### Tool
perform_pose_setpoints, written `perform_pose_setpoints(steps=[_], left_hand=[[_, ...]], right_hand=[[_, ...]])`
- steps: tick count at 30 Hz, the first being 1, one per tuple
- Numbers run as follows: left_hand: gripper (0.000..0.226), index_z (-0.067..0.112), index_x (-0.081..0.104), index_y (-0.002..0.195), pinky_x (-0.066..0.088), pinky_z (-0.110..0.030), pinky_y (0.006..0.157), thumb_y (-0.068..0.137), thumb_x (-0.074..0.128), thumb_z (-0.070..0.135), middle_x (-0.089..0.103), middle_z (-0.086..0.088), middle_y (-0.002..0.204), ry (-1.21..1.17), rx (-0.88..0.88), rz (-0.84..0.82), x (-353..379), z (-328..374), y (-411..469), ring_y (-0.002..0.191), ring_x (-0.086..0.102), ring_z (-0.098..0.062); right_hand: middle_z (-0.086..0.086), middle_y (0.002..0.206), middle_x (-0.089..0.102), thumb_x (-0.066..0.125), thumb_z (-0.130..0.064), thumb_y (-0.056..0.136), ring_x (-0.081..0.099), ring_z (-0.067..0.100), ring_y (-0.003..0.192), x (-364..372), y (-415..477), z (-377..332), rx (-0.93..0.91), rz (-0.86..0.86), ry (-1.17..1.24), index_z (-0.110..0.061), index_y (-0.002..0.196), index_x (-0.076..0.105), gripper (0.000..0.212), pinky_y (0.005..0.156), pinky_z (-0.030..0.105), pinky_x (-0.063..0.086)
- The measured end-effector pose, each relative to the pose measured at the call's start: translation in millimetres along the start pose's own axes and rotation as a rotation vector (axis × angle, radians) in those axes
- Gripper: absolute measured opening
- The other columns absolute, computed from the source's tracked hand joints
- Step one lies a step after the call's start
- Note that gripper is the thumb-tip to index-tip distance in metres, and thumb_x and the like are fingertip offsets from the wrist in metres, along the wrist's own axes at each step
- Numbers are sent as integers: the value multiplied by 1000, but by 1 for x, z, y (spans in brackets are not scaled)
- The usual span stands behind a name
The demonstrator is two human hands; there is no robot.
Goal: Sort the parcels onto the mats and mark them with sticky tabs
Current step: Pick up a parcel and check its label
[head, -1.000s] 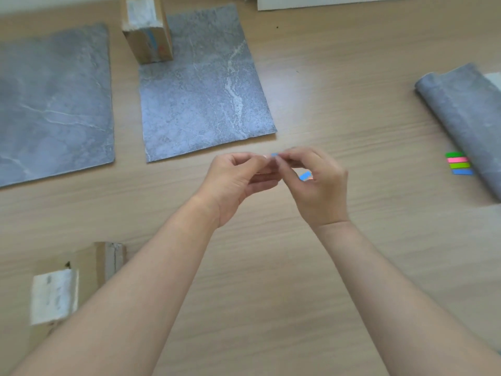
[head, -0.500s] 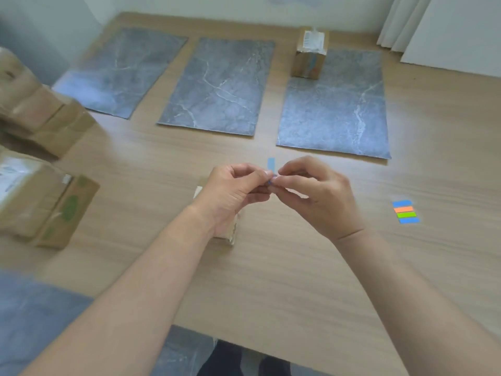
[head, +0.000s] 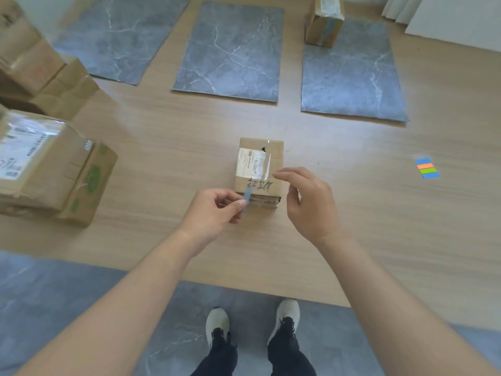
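At the centre of the frame a small brown parcel (head: pixel 260 164) lies on the wooden table (head: pixel 162 137), short of the mats, with a blue sticky tab (head: pixel 247 195) over its near edge.
The left hand (head: pixel 217 210) pinches the tab between thumb and forefinger. The right hand (head: pixel 309 202) hovers beside it, fingers loosely curled, grasping nothing. Three grey marbled mats (head: pixel 230 50) span the top, and a second parcel (head: pixel 324 21) stands on the rightmost mat's upper left corner. Larger boxes (head: pixel 48 164) crowd the left edge, and a pad of coloured tabs (head: pixel 427 168) lies at the right. The centre parcel's white label is too small to read, and the handwriting below it is unclear. Half a second ago both hands pinched the tab; the right has let go.
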State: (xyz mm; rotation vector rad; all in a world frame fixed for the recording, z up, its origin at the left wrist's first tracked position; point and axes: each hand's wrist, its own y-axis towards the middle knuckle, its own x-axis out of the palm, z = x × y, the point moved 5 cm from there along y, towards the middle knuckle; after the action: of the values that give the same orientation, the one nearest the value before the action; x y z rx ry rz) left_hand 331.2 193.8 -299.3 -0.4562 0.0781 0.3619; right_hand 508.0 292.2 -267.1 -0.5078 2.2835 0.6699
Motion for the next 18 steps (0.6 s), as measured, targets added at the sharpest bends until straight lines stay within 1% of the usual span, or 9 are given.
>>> perform_pose_setpoints(steps=[2, 4, 7, 10, 14, 16, 18], left_hand=[[6, 5, 75, 86, 61, -27, 70, 91, 71, 6, 67, -12, 74, -24, -6, 26, -1, -16, 6, 66, 64, -17], [7, 8, 75, 84, 60, -35, 75, 90, 72, 7, 66, -10, 70, -50, -16, 35, 2, -34, 11, 66, 62, -17], [7, 13, 76, 83, 58, -43, 82, 89, 74, 12, 66, -5, 65, -63, -32, 68, 3, -59, 20, 64, 62, -17], [12, 16, 77, 78, 57, -48, 84, 89, 75, 12, 64, -5, 64, -86, -26, 70, 6, -72, 29, 64, 61, -20], [21, 22, 78, 70, 55, -48, 80, 88, 76, 12, 62, -4, 60, -126, -11, 60, 10, -76, 38, 64, 60, -22], [21, 25, 79, 70, 55, -52, 79, 88, 76, 14, 62, -6, 62, -131, 4, 43, 13, -75, 39, 66, 58, -23], [22, 27, 80, 70, 55, -56, 81, 88, 76, 15, 61, -11, 65, -157, 5, 36, 15, -72, 40, 66, 58, -24]], right_hand=[[5, 123, 70, 50, 17, 78, 68, 22, 110, 16, -4, -4, 14, -34, 1, -7, 118, 74, 52, 94, 23, 51], [5, 128, 68, 51, 13, 80, 67, 25, 114, 34, -5, -5, 12, -80, -5, -9, 121, 73, 51, 95, 35, 55], [3, 133, 65, 56, 4, 85, 65, 24, 116, 59, -3, -1, 20, -143, -13, -11, 124, 72, 45, 92, 40, 56], [-1, 133, 63, 65, -7, 87, 60, 21, 120, 74, -2, 4, 46, -161, -79, -14, 126, 70, 40, 94, 40, 55], [-4, 128, 65, 76, -18, 83, 57, 21, 117, 78, -7, 7, 21, -100, -128, -15, 123, 72, 40, 92, 28, 50], [-4, 128, 65, 79, -24, 83, 57, 20, 116, 79, -9, 10, 28, -84, -124, -16, 123, 72, 41, 93, 23, 46], [-5, 127, 65, 82, -26, 82, 57, 20, 115, 78, -10, 11, 30, -64, -129, -17, 121, 73, 42, 93, 22, 44]])
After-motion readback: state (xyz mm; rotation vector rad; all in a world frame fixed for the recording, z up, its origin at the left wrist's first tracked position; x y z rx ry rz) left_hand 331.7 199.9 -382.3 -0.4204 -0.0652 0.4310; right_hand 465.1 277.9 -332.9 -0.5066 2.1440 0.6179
